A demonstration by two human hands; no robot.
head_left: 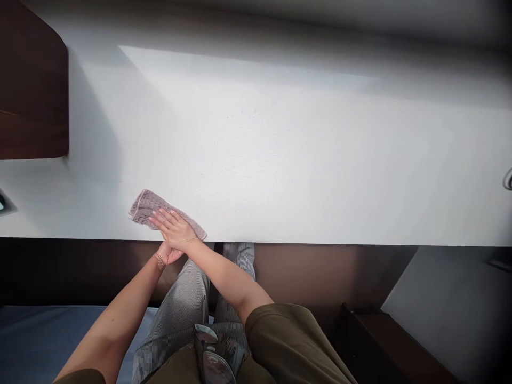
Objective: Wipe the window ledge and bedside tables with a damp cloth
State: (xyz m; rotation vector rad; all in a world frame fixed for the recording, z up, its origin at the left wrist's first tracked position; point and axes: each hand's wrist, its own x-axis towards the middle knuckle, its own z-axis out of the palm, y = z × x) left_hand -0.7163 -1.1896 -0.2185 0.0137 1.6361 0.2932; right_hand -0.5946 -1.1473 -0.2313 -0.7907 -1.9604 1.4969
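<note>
The right hand (178, 232) lies flat, palm down, its grip spread open with fingers nearly straight, on top of the cloth (146, 207) rather than clasping it. The left hand (171, 254) sits just beneath its heel, toward 7 o'clock at the near edge of the bench (340, 165); whether its grip is closed on anything I cannot tell. The cloth's long axis runs from 10 to 4 o'clock, with its larger uncovered part toward 10, past the fingertips. The right hand is nearer, touching it.

Counted outward: two hands, one cloth, one bench. One dark brown object (34, 90) stands toward 10 to 11 o'clock; one ring-shaped item (509, 179), cut off by the frame, lies at 3. Specks (244, 133) scatter toward 1 o'clock, too fine to count.
</note>
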